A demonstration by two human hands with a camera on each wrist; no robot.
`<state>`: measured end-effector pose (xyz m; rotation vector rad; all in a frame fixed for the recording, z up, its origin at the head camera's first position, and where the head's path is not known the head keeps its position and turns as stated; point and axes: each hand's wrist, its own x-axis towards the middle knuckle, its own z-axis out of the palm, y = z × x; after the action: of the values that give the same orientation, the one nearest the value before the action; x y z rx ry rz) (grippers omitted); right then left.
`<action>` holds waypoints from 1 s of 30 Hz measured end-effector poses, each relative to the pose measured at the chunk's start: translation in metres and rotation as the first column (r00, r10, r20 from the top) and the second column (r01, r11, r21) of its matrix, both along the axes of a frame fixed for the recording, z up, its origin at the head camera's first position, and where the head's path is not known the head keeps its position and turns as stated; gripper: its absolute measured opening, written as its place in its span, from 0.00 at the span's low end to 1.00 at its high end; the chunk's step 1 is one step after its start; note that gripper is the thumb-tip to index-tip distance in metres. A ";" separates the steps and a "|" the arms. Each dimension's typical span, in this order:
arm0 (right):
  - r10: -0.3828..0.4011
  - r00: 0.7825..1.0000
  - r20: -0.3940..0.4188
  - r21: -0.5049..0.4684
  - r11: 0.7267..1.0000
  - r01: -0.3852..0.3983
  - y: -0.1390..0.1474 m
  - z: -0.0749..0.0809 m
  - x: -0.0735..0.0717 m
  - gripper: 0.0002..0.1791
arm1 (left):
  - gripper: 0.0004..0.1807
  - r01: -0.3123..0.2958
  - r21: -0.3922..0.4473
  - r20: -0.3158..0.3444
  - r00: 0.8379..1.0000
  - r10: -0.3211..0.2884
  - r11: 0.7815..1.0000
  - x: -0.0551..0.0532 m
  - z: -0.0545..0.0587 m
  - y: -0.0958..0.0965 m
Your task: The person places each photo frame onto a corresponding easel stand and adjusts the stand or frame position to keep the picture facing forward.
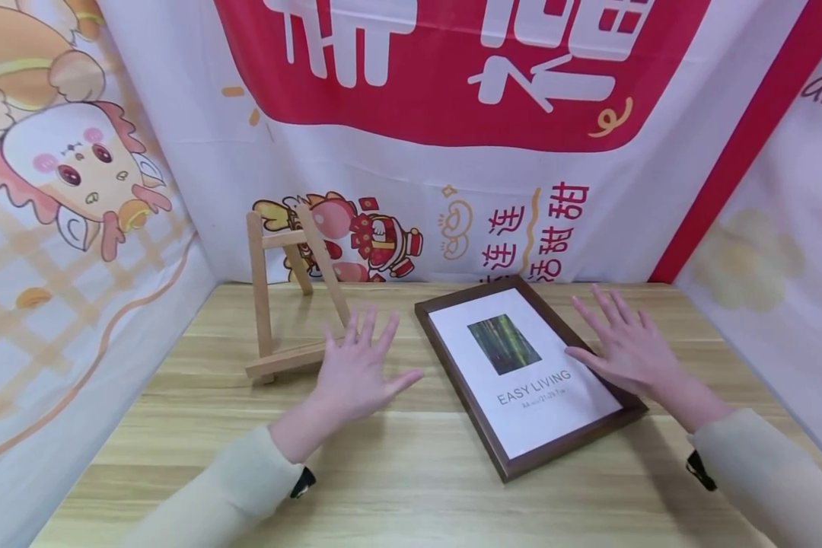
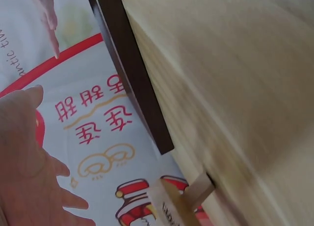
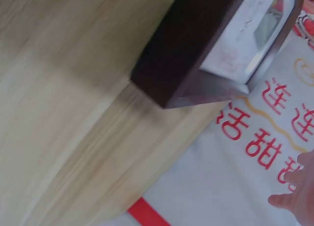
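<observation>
A dark brown picture frame [image 1: 452,380] lies flat on the table, turned at an angle, its white insert reading "EASY LIVING" around a small green picture. My right hand [image 1: 626,346] is spread over the frame's right side, overlapping its edge in the head view. To the left, a small wooden easel [image 1: 263,297] stands upright on its legs. My left hand [image 1: 359,373], fingers straight and spread, is in front of the easel and overlaps the end of its ledge. Neither hand grips anything. In the left wrist view, the frame's dark edge [image 2: 135,69] rises beside my left hand [image 2: 29,167].
The wood-grain table [image 1: 411,502] carries both objects. A white cloth [image 1: 205,152] with red and cartoon prints hangs along the back, and printed cloth walls stand at the left and right. Light sleeves [image 1: 240,479] cover both forearms.
</observation>
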<state>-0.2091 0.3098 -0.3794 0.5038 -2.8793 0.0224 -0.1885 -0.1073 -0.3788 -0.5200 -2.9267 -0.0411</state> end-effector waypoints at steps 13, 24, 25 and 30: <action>0.106 0.985 0.137 -0.147 0.985 -0.086 0.028 -0.020 -0.009 0.46 | 0.58 0.013 0.130 0.144 0.989 -0.031 0.991 -0.008 -0.028 0.040; 0.056 0.943 0.329 -0.300 0.953 0.048 0.048 -0.039 -0.016 0.45 | 0.63 -0.062 0.344 0.265 0.964 -0.033 0.937 -0.004 -0.056 0.067; 0.052 0.941 0.334 -0.305 0.951 0.056 0.050 -0.041 -0.016 0.45 | 0.64 -0.067 0.358 0.269 0.963 -0.034 0.931 -0.004 -0.058 0.069; 0.039 0.936 0.351 -0.316 0.945 0.079 0.056 -0.046 -0.017 0.44 | 0.65 -0.097 0.424 0.294 0.955 -0.036 0.901 -0.004 -0.068 0.077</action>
<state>-0.2266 0.3660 -0.4257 0.4414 -3.1292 0.6398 -0.1923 -0.0303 -0.4465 -0.4206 -3.0580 -0.8177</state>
